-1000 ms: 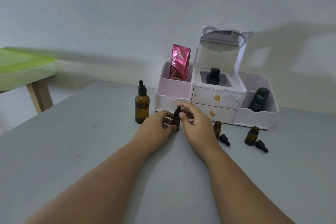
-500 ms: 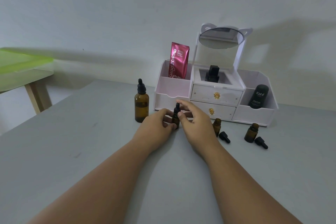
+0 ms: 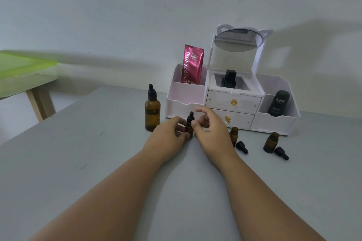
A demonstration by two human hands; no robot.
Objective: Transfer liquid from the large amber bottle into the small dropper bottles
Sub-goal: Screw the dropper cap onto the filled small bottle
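Right hand (image 3: pixel 212 131) has loosened since the earlier frame: index finger now lifted clear of the cap, where before it closed on it. Left hand (image 3: pixel 168 133) unchanged. Nearest us, both forearms lie over the table (image 3: pixel 98 162). Left fingers grip the body of the capped small dropper bottle (image 3: pixel 189 123), pinning it upright on the table, we judge so the cap can be turned without the bottle spinning. Right thumb tip sits against the cap collar; whether a finger behind completes a pinch we cannot tell. Looks to us like a re-grip mid-unscrewing.

Just right of the right fingers: open small bottle (image 3: pixel 234 135), its cap (image 3: pixel 242 147) lying beside it. Further right, another open bottle (image 3: pixel 271 142) with its own loose cap (image 3: pixel 281 153). Both uncapped, so ready for filling, we guess. Just left of and beyond the left fingers, the large amber bottle (image 3: pixel 152 112) stands capped, roughly half full. Beyond the fingertips, a white organizer (image 3: pixel 186 92) against the wall.
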